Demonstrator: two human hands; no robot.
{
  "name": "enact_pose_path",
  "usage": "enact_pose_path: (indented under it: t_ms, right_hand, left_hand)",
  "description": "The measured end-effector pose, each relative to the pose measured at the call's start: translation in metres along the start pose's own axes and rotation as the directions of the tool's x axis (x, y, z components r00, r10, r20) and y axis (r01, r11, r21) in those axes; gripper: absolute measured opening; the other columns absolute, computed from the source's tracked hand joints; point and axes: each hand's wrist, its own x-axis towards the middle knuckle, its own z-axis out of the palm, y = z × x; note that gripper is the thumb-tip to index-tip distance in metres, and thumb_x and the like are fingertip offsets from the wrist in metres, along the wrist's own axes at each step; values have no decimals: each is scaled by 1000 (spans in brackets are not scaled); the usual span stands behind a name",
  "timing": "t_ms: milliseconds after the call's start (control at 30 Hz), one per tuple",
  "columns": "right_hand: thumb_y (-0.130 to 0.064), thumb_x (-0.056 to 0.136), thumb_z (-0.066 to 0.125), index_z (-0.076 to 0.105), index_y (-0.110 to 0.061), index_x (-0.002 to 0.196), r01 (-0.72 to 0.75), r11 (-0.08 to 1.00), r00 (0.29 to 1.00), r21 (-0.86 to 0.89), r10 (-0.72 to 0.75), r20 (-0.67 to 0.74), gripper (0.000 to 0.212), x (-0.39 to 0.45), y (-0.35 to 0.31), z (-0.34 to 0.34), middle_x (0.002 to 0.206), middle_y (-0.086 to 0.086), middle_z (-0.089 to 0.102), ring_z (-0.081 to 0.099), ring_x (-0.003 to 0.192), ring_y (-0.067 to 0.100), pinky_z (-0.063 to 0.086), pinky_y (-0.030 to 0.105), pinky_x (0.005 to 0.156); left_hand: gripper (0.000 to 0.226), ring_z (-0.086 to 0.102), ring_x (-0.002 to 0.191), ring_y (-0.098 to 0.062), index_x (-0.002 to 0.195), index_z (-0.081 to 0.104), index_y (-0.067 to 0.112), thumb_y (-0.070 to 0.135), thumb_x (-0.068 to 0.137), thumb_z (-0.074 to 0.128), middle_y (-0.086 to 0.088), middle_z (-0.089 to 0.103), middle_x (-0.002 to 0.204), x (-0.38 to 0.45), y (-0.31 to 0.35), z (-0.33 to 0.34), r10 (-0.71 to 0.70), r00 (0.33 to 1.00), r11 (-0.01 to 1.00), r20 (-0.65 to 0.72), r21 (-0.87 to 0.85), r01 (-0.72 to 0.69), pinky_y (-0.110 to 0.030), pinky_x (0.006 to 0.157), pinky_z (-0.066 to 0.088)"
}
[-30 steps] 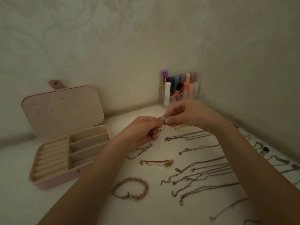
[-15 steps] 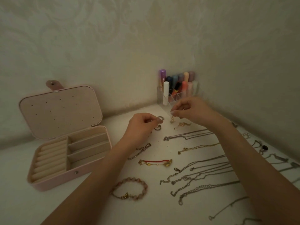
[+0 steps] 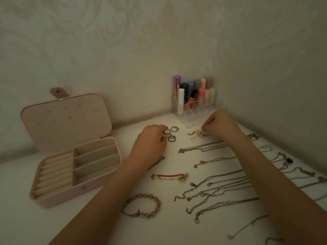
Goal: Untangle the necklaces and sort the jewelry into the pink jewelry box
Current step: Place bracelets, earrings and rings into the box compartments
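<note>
Pink, its lid raised, the hinged jewelry box (image 3: 77, 174) sat at the white surface's left edge. Curled left hand (image 3: 152, 138) pinched small dark metal rings (image 3: 171, 136); right hand (image 3: 219, 123) pinched a gold chain cluster (image 3: 197, 134) near the back corner.

1. I can read no text, label, brand, number or sign anywhere in my head view.
2. The pink jewelry box (image 3: 58, 195) shows me plain surfaces only; its open lid carries small holes and no lettering.
3. The tubes in the clear organizer (image 3: 194, 112) are too dim and small for me to tell whether any print is on them.
4. The wall behind has a raised swirl pattern, not writing.
</note>
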Motion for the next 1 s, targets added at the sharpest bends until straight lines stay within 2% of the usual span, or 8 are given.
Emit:
enact_pose_path:
  t_ms: [100,200,267,333,467,667,833,1000]
  right_hand:
    - [-12,86,61,71,-6,88,19,988,996,-155,-33,-85,12,-2,-4,3,91,10,71,64,81,22,55,37,76]
    - [-17,90,60,68,-13,102,173,965,969,-197,-203,-142,16,-6,-23,1,112,10,65,62,88,23,53,35,77]
    - [-20,86,67,70,-17,96,345,936,937,-63,-348,-37,11,-12,-38,0,107,7,64,61,96,18,48,27,83]
    - [-23,84,71,71,-18,98,434,901,890,34,-434,142,16,-24,-50,4,91,-5,64,56,81,3,41,13,71]
    - [-22,84,71,71,-20,108,431,902,870,-37,-404,281,24,-29,-53,23,98,-3,65,54,79,7,41,17,72]
    - [-8,82,69,72,-14,89,366,926,904,92,-378,200,10,-24,-45,24,84,-1,65,60,79,12,45,13,68]
    - [-12,85,68,74,-15,96,377,926,897,10,-368,244,13,-21,-43,20,89,-2,61,55,80,9,39,12,66]
    - [-19,85,70,70,-21,111,419,908,876,16,-409,255,26,-22,-45,18,94,-4,61,47,67,-1,33,6,60]
  left_hand:
    - [37,49,120,-20,127,59,17,8,92,47,-2,59,128,1,-4,0,2,1000,1000,22,24,-3,-32,100,40]
    - [38,52,118,-20,125,61,20,10,92,47,0,60,129,3,-9,1,6,1000,998,21,61,-7,-31,99,42]
    - [37,53,117,-21,124,62,21,12,92,46,1,61,128,4,-9,0,5,1000,997,5,83,-5,-34,98,44]
    - [37,53,116,-21,123,63,22,15,91,46,0,62,126,4,-11,0,2,1000,994,-8,105,-1,-37,97,44]
    - [35,50,117,-22,120,64,19,11,89,49,-1,62,123,4,-10,-2,12,999,995,-35,103,-8,-37,97,42]
    - [44,58,104,-24,112,69,18,3,82,41,-2,69,107,5,-8,0,169,981,985,92,30,-173,-43,89,48]
    - [43,53,111,-24,122,64,22,6,88,41,-3,65,118,4,-13,1,123,991,985,59,118,-129,-39,93,45]
    - [29,52,107,-21,112,69,21,12,92,50,1,65,111,8,-13,1,81,997,989,5,123,-82,-32,85,44]
